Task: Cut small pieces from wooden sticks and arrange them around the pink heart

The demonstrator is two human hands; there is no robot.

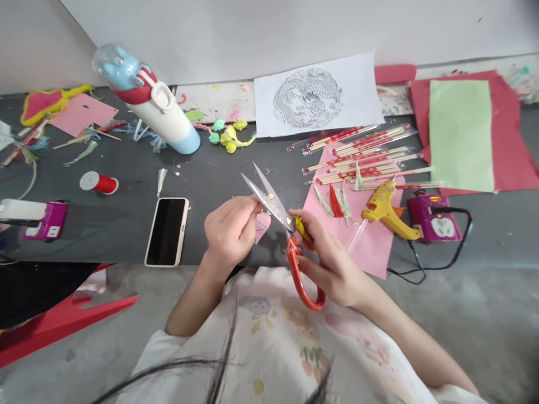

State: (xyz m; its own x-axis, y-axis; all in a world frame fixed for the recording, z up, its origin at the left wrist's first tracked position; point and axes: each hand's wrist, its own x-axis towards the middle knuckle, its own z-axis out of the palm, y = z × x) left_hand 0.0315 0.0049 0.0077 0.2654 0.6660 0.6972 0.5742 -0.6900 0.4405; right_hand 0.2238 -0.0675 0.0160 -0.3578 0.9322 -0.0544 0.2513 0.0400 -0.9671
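My left hand point(231, 233) pinches a small pink paper piece point(261, 225) just above the near edge of the dark table point(210, 179). My right hand point(332, 261) grips red-handled scissors point(290, 241). Their steel blades are spread apart and point up and to the left, with the pink piece sitting between them at the pivot side. Both hands are close together over my lap.
A phone point(167, 230) lies left of my hands. A yellow glue gun point(386, 209) and purple power strip point(433, 217) sit on the right by pink paper point(370, 247), tassels and sticks point(366, 154). A bottle point(147, 101), red spool point(99, 182) and dragon print point(314, 95) lie farther back.
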